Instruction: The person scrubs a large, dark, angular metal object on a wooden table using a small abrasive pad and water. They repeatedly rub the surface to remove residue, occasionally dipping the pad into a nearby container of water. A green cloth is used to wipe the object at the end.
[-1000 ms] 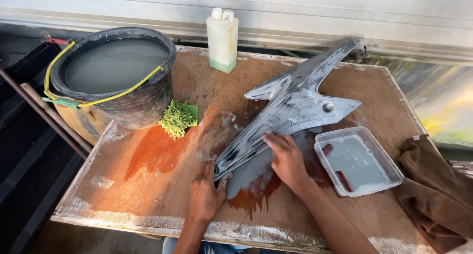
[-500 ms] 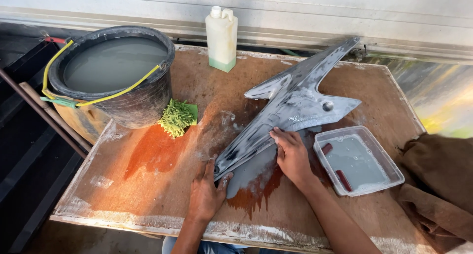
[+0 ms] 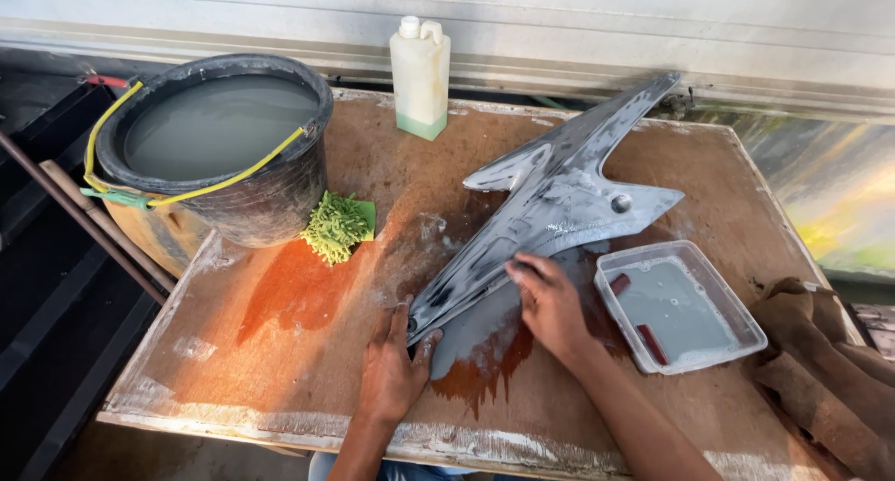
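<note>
A long, pointed grey panel (image 3: 569, 197), wet and streaked with white residue, lies diagonally across a wet wooden table (image 3: 308, 350). My left hand (image 3: 392, 364) presses flat on the table at the panel's near tip, thumb against its edge. On the panel's lower part rests my right hand (image 3: 550, 304), fingers bent and pressed to the surface. Whether something small lies under those fingers is hidden.
A black bucket (image 3: 270, 201) of cloudy water with a yellow handle stands at the left. A green scrubbing mitt (image 3: 337, 227) lies beside it. A white plastic bottle (image 3: 419, 75) stands at the back. A clear tray (image 3: 746, 327) of water sits right; brown cloth (image 3: 825, 369) beyond it.
My right hand has slid a little along the panel's lower part. My left hand stays at the near tip. The panel has not shifted.
</note>
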